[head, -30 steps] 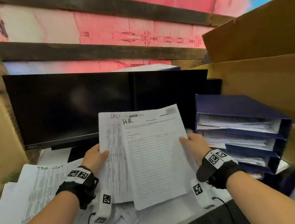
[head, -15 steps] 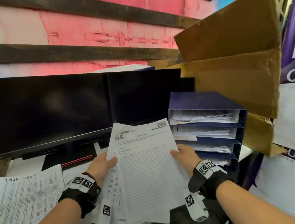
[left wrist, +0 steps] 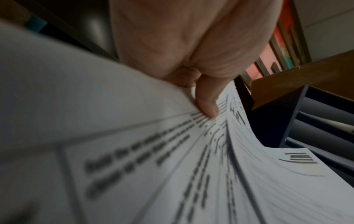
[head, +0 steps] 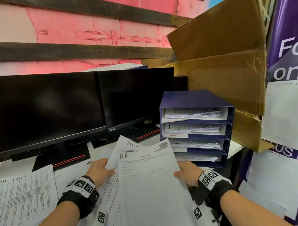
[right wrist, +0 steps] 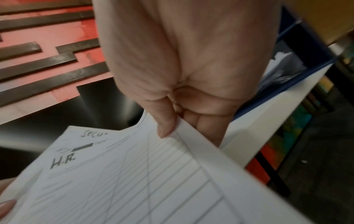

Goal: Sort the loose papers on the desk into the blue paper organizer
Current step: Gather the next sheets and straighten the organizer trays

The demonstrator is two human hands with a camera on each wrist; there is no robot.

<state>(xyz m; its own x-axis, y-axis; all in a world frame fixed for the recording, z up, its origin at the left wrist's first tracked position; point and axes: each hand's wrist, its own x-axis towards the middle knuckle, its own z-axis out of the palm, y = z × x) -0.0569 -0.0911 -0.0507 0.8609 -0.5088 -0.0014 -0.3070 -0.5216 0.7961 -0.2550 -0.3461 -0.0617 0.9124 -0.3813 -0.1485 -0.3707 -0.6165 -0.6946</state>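
Both hands hold paper: left hand [head: 100, 171] pinches the sheet behind, right hand [head: 188, 173] pinches the H.R. form [head: 148, 186], near the blue organizer [head: 195, 98].

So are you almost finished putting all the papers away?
Partly. The blue organizer already has papers on all four shelves. The left hand and right hand grip the H.R. sheet and others. The task list page and more still lie loose on the desk.
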